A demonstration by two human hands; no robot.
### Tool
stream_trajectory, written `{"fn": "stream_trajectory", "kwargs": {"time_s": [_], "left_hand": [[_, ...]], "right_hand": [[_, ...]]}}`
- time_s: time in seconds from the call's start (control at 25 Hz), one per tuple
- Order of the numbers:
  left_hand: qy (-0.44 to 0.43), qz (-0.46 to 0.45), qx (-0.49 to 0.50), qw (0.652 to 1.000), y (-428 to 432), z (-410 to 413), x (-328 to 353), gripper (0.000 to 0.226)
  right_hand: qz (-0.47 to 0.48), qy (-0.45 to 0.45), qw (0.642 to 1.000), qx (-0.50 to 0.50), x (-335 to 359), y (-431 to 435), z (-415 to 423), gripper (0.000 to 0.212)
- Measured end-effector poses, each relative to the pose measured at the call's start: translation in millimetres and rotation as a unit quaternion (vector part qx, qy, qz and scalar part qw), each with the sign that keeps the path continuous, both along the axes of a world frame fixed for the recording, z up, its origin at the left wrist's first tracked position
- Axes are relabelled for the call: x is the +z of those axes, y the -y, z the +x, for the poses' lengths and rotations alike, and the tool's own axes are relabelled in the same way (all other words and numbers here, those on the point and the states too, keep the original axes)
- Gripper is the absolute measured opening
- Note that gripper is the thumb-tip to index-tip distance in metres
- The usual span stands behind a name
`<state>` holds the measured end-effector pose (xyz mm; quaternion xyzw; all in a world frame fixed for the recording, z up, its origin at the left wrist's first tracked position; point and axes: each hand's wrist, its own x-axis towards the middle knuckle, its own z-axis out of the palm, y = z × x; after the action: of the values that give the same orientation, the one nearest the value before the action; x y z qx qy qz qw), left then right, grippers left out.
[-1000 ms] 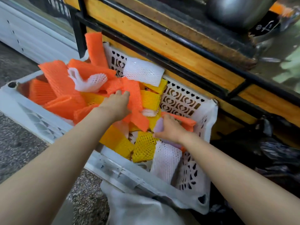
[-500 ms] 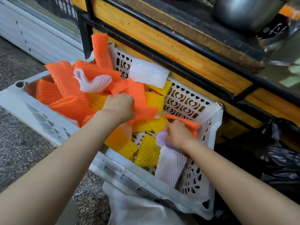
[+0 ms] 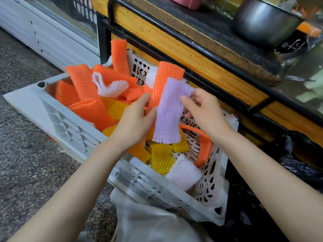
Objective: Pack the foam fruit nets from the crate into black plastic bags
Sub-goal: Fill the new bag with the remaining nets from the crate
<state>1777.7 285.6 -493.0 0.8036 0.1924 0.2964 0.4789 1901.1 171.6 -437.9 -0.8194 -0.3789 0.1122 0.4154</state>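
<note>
Half a second ago both my hands were down among the nets. Now my right hand (image 3: pixel 204 110) has lifted the lilac foam mesh net (image 3: pixel 168 116), pinching its top edge, and my left hand (image 3: pixel 136 121) grips the long orange foam mesh net (image 3: pixel 166 79) upright behind it, over the white perforated plastic crate (image 3: pixel 70 123). The crate stands on the speckled grey floor (image 3: pixel 26 163) against a wooden surface with a black metal frame (image 3: pixel 192 55) carrying a steel pot (image 3: pixel 262 21). A crumpled black plastic bag (image 3: pixel 300 165) lies to the right.

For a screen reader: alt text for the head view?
The left hand grips an orange net and the right hand pinches a lilac net above a white crate of foam nets. A black bag lies beside it.
</note>
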Motion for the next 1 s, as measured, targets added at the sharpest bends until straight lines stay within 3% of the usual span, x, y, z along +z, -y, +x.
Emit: {"fn": "stream_trajectory", "kwargs": {"time_s": [0.12,0.2,0.32,0.4,0.52,0.64,0.72,0.88,1.0], "left_hand": [[0.014,-0.148,-0.037,0.988,11,-5,6,0.031],[0.017,-0.2,-0.038,0.979,11,-8,5,0.022],[-0.002,-0.112,0.008,0.994,6,-10,-1,0.031],[0.012,-0.077,0.051,0.996,-2,-12,-5,0.033],[0.04,-0.098,0.076,0.991,-14,-17,-6,0.033],[0.059,-0.125,0.084,0.987,-19,-20,-8,0.041],[0.058,-0.131,0.08,0.986,-18,-21,-8,0.039],[0.057,-0.135,0.078,0.986,-14,-20,-7,0.039],[0.062,-0.147,0.092,0.983,-13,-17,-8,0.04]], "right_hand": [[-0.005,0.014,1.0,-0.004,3,-11,-6,0.018],[0.006,-0.021,1.0,-0.001,0,-19,-11,0.017],[0.049,-0.111,0.992,0.04,-6,-28,-13,0.02],[0.053,-0.125,0.99,0.046,-22,-31,-5,0.026],[-0.114,-0.087,0.984,0.103,-72,-26,16,0.037],[-0.35,-0.082,0.908,0.216,-120,-10,29,0.064],[-0.404,-0.083,0.884,0.218,-133,-4,28,0.069],[-0.339,0.012,0.921,0.193,-110,-8,36,0.039],[-0.204,0.092,0.97,0.094,-57,-11,52,0.041]]}}
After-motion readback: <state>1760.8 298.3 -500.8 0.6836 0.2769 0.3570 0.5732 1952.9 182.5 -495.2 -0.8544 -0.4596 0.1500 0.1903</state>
